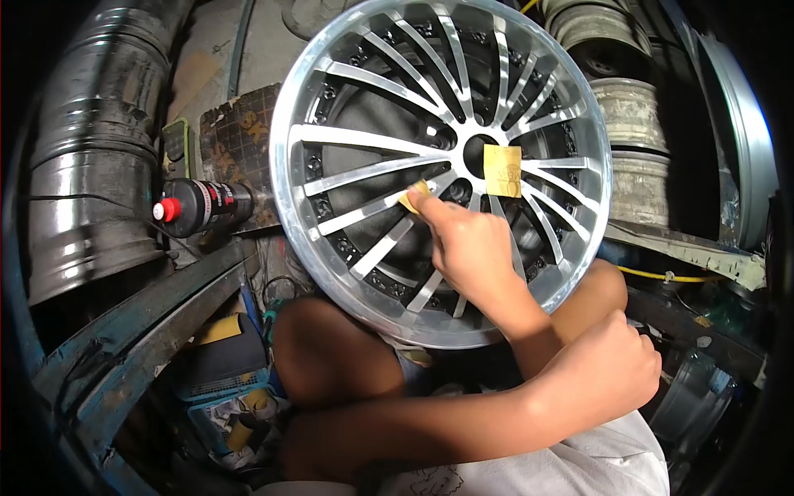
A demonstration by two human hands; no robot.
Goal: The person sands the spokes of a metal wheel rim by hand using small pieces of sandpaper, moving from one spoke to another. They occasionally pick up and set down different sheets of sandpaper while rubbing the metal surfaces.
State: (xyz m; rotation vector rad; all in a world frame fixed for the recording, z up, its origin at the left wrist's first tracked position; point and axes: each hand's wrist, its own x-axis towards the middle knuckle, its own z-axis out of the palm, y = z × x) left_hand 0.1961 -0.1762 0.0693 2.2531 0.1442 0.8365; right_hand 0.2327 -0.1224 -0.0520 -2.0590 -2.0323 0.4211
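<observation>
A large alloy wheel rim (366,138) with polished spokes and dark gaps leans in front of me, its lower edge by my bent legs. My right hand (475,244) pinches a small folded piece of yellow sandpaper (413,197) against a spoke, left of the hub. Another yellow sandpaper piece (503,171), flat and square with faint print, lies over part of the hub hole. My left arm crosses in front of my body to the right. At its end, my left hand (612,364) is closed in a fist near my knee; the inside of its fingers is hidden.
At left, a black bottle with a red cap (203,207) lies on its side beside a stack of metal rims (95,157). More rims (624,124) stand at right. Below left are a blue basket (231,413) and a metal frame bar (157,322).
</observation>
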